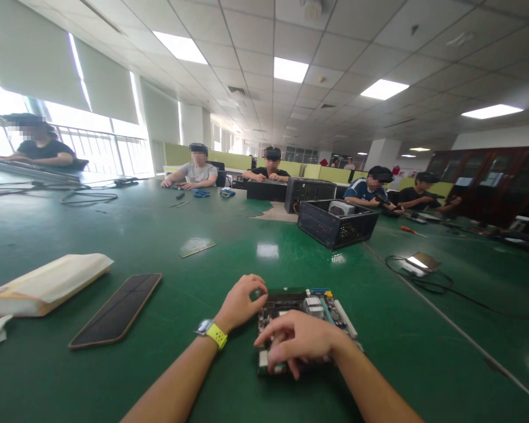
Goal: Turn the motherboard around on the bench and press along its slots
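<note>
On our left wrist we wear a watch (pixel 203 327) with a glossy, rounded face and a silvery case. Its band (pixel 217 335) is bright yellow-green, broad and smooth, pierced by small dark oval holes. Our left hand (pixel 242 301) and right hand (pixel 302 338) are bare, and so are both our forearms (pixel 178 376), smooth and slender in shape.

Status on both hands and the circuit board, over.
Left hand at the board's upper-left corner. Right hand over the circuit board, partly hiding it. Phone off to the left.
</note>
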{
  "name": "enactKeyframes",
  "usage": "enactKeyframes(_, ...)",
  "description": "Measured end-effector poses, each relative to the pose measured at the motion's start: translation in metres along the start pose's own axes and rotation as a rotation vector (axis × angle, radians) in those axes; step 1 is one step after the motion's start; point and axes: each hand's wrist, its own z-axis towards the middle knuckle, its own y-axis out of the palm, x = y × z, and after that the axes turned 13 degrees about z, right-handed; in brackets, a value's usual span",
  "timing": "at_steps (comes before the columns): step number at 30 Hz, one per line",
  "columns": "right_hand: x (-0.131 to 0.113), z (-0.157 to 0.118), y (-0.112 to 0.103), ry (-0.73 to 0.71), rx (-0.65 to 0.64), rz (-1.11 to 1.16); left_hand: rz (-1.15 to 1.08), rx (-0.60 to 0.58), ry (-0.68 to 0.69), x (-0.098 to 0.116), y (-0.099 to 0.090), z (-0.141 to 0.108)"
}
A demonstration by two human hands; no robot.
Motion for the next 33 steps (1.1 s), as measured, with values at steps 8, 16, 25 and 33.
enactKeyframes(8,0.032,0.005,-0.056,-0.255,0.867,-0.540,0.036,-0.119,-0.021,-0.001,0.003,-0.001)
enactKeyframes(16,0.049,0.011,-0.065,-0.074,0.882,-0.584,0.066,-0.087,-0.108,-0.003,0.002,0.000)
enactKeyframes(25,0.049,0.013,-0.063,-0.030,0.936,-0.577,0.065,-0.041,-0.074,-0.003,0.001,0.001)
enactKeyframes(33,0.051,0.014,-0.063,-0.036,0.932,-0.573,0.045,-0.030,-0.076,-0.003,0.003,0.001)
